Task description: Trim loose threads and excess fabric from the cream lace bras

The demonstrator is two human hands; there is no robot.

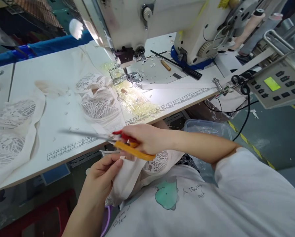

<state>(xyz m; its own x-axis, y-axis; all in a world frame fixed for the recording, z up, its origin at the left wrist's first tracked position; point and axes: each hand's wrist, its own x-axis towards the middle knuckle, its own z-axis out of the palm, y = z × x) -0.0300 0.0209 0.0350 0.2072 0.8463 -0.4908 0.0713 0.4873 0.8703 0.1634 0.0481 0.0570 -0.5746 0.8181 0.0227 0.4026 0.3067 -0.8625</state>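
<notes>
My right hand (144,138) is closed round the orange and red handles of a pair of scissors (105,138); the long blades point left over the table edge. Just below, my left hand (101,176) pinches a cream fabric piece with a lace cup (137,171) against my lap. The scissors sit directly above the fabric's upper edge.
A white sewing table (63,82) carries several lace garment pieces (98,98) and a pile at the left (11,131). The sewing machine (162,23) stands behind, with tools beside it (174,64). A control panel (276,85) is at the right, a clear bin (206,128) below.
</notes>
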